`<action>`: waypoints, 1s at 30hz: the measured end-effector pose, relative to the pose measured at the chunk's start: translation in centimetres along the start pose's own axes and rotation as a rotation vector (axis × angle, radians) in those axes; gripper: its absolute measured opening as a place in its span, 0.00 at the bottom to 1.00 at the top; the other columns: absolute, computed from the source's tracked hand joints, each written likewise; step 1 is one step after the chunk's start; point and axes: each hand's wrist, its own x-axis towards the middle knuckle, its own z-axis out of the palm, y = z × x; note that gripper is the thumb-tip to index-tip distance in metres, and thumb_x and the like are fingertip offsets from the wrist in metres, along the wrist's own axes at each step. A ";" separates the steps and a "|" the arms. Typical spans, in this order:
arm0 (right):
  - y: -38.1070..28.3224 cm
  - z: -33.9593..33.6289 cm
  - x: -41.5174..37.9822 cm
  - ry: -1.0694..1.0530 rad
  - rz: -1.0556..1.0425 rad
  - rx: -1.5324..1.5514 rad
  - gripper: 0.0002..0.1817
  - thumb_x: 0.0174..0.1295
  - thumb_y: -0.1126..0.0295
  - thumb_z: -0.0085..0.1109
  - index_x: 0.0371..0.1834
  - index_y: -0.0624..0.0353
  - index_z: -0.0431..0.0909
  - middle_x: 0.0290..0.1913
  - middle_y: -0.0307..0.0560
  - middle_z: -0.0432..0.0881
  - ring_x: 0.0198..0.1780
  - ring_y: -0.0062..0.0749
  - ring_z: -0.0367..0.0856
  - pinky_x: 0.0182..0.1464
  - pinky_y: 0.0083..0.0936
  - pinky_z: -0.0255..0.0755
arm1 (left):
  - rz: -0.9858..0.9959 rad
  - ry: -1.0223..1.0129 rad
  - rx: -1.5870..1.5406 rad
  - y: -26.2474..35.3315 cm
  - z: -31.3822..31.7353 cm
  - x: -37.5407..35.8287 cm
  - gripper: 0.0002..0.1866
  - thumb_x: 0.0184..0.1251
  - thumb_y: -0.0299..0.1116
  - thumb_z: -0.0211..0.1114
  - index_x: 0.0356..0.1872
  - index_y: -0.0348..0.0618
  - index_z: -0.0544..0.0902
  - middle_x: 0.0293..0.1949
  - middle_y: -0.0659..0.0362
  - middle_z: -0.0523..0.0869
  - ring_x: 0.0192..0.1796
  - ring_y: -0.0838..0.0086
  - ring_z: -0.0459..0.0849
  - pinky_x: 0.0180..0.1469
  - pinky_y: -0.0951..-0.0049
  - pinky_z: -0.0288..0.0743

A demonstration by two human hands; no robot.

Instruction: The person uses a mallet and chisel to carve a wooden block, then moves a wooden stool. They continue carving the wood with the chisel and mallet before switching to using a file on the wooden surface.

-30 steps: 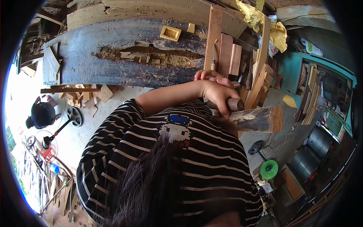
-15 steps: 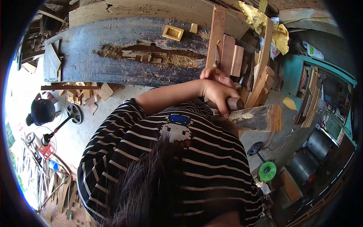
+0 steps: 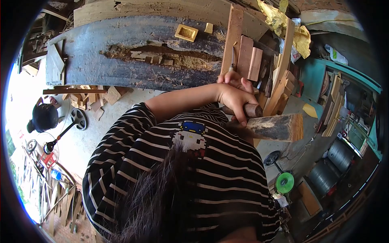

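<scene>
My left hand (image 3: 237, 99) reaches across my chest, its fingers wrapped round a dark, round wooden handle (image 3: 253, 110); the handle's far end is hidden. Just below, a wooden block (image 3: 279, 127) with dark-streaked sides and a pale sawn end juts out to the right from beside my shirt. Fingertips (image 3: 230, 77) show past my left wrist, and I cannot tell which hand they belong to. My right arm is hidden from the camera. Close to those fingertips, a slim tool with a thin shaft (image 3: 232, 56) lies along a reddish plank (image 3: 232, 34).
A dark, weathered slab (image 3: 89, 52) with a rotted hollow spans the far side, carrying a small hollowed wood block (image 3: 186, 33). Upright boards (image 3: 254, 64) and a yellow sack (image 3: 302, 38) are at right. Wood offcuts (image 3: 113, 96) and a stand with a round base (image 3: 79, 119) are at left.
The view has shifted very slightly. My left hand keeps its grip on the handle, and the block beside it sits almost the same.
</scene>
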 end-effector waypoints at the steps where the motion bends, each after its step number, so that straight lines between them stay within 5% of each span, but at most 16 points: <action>1: 0.0 0.2 0.0 0.043 0.003 0.018 0.25 0.62 0.48 0.39 0.34 0.64 0.67 0.39 0.50 0.70 0.42 0.30 0.66 0.48 0.24 0.62 | -0.001 0.001 -0.001 0.0 0.1 0.0 0.31 0.43 0.30 0.77 0.51 0.33 0.75 0.42 0.58 0.81 0.44 0.77 0.78 0.45 0.77 0.73; 7: 1.2 -3.5 0.3 -0.169 -0.005 0.096 0.26 0.62 0.47 0.41 0.35 0.65 0.68 0.36 0.53 0.70 0.41 0.30 0.68 0.45 0.23 0.64 | -0.021 -0.113 -0.072 0.1 0.2 0.4 0.28 0.44 0.30 0.77 0.49 0.33 0.76 0.38 0.59 0.82 0.40 0.78 0.79 0.42 0.78 0.73; 11: 3.0 -5.4 -0.4 -0.106 -0.118 0.198 0.28 0.62 0.45 0.42 0.36 0.66 0.68 0.30 0.53 0.71 0.33 0.30 0.69 0.37 0.23 0.67 | -0.035 -0.050 0.033 1.0 0.1 -0.4 0.28 0.45 0.29 0.76 0.48 0.32 0.75 0.36 0.60 0.81 0.40 0.78 0.78 0.40 0.79 0.72; 20: 3.3 -4.4 -3.6 0.600 0.040 -0.040 0.29 0.64 0.44 0.38 0.41 0.65 0.70 0.28 0.49 0.74 0.28 0.35 0.75 0.32 0.27 0.73 | 0.053 0.166 -0.176 1.1 -1.5 -1.8 0.22 0.52 0.30 0.71 0.46 0.33 0.74 0.26 0.62 0.79 0.23 0.82 0.77 0.25 0.82 0.71; 24: 3.6 -3.4 -5.1 0.902 0.116 -0.148 0.30 0.65 0.44 0.36 0.43 0.64 0.71 0.28 0.47 0.76 0.27 0.38 0.77 0.30 0.29 0.76 | 0.059 0.438 -0.104 1.5 -2.8 -3.7 0.23 0.55 0.33 0.70 0.48 0.34 0.73 0.25 0.62 0.79 0.22 0.82 0.77 0.23 0.82 0.72; 26: 2.2 0.0 -4.4 0.721 -0.055 0.160 0.33 0.66 0.42 0.31 0.47 0.64 0.70 0.31 0.49 0.77 0.30 0.40 0.79 0.33 0.35 0.77 | 0.023 0.499 -0.053 1.8 -2.9 -4.5 0.23 0.55 0.34 0.69 0.50 0.36 0.72 0.27 0.60 0.79 0.22 0.81 0.78 0.22 0.81 0.73; 30: 2.0 1.6 -3.5 0.746 -0.052 0.108 0.36 0.64 0.37 0.29 0.52 0.60 0.67 0.34 0.47 0.75 0.35 0.38 0.78 0.41 0.39 0.75 | 0.020 0.575 0.028 2.4 -2.4 -5.1 0.23 0.53 0.38 0.71 0.47 0.37 0.75 0.30 0.60 0.80 0.28 0.79 0.80 0.26 0.82 0.73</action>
